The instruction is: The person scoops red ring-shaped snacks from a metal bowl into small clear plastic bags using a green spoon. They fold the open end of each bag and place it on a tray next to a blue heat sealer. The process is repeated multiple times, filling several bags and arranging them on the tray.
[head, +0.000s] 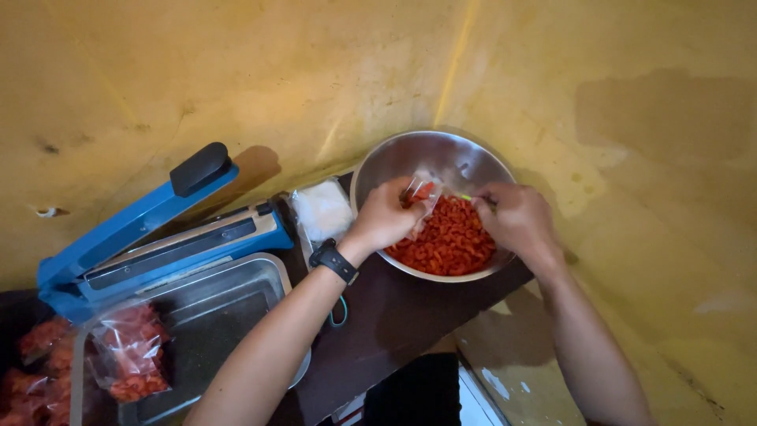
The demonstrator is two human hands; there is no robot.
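A steel bowl (441, 154) holds a heap of small red-orange ring-shaped snacks (453, 244). Over the bowl, my left hand (386, 214) pinches a small clear plastic bag (422, 192) with a few red snacks in it. My right hand (516, 221) is closed over the snacks at the bowl's right side, with a thin green piece showing at its fingers. What it grips is hidden. A black watch (334, 260) is on my left wrist.
A blue impulse heat sealer (142, 237) with its arm raised stands at the left. In front of it lies a steel tray (229, 304) with filled clear bags of red snacks (130, 355). A stack of empty plastic bags (322, 209) lies beside the bowl. Yellow walls close in behind and to the right.
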